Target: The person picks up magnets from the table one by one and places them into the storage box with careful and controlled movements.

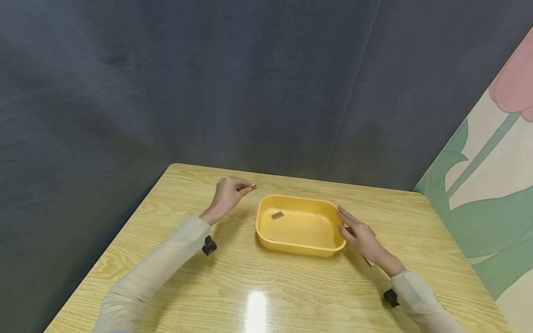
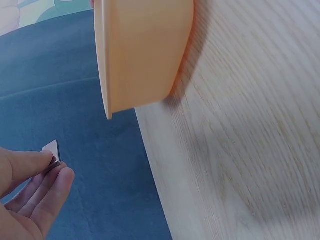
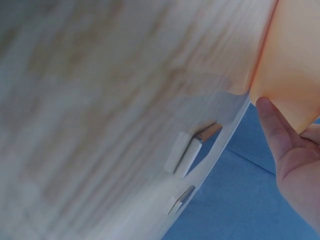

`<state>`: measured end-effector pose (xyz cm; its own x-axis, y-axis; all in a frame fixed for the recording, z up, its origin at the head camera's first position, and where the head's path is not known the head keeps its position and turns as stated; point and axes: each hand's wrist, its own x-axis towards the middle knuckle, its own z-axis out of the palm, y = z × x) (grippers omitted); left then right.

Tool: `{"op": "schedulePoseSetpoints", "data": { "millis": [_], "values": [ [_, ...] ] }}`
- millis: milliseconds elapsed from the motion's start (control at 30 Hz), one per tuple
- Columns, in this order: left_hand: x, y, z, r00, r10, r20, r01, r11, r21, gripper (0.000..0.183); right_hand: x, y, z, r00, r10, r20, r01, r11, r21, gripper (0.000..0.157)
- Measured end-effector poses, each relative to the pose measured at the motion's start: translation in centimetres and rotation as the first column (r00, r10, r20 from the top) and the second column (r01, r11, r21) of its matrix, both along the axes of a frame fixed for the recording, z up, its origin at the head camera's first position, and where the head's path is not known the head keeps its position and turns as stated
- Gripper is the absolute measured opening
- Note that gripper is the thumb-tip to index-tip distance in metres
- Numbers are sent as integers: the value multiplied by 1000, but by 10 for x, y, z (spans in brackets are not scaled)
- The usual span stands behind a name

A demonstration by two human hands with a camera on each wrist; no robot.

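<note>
1. The small flat block [image 1: 253,187] was at the fingertips of the left hand [image 1: 226,196], pinched between thumb and fingers and sticking out past them, raised above the table.
2. The yellow basin [image 1: 295,248] stood just to the right of the left hand, apart from it; its left rim lay between the held block and the hollow inside.
3. A second block [image 1: 277,215] lay flat on the basin floor, to the right of the left hand and nearer to it than to the other hand.
4. The right hand [image 1: 364,238] rested at the basin's right end, its fingers extended and apart, touching the rim and outer wall; it covered part of that end.
5. Beside the right hand, two more pieces were on the tabletop: a larger-looking piece [image 3: 192,150] and, farther from the fingers, a smaller-looking piece [image 3: 181,201]. From the head view, hand and wrist hid most of them; how they lay was hard to tell.
6. The wood-grained table [image 1: 195,286] spread beneath both hands, with a bright glare [image 1: 256,307] between the forearms.
7. A black device [image 1: 209,245] hung below the left hand's cuff, another [image 1: 391,298] below the right's.
8. Beyond both hands rose a dark blue curtain [image 1: 250,92]; to the right hand's far right stood a wall painted with flowers [image 1: 495,222].
</note>
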<state>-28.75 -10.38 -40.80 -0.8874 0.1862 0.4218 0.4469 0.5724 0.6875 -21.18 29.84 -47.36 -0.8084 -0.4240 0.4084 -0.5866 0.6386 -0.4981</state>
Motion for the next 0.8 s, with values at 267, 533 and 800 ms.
{"op": "schedulePoseSetpoints", "data": {
  "millis": [267,533,800],
  "values": [
    [3,10,2,1000,-31,-3,31,999,-13,11,-1,2,-1,1000,-4,10,4,1000,5,46],
    [3,22,1,997,-75,21,76,997,-8,11,-1,1,0,1000,-3,17,3,1000,1,46],
    [5,33,0,986,-133,97,129,991,42,13,0,1,0,1000,-3,15,3,1000,-3,46]
  ]
}}
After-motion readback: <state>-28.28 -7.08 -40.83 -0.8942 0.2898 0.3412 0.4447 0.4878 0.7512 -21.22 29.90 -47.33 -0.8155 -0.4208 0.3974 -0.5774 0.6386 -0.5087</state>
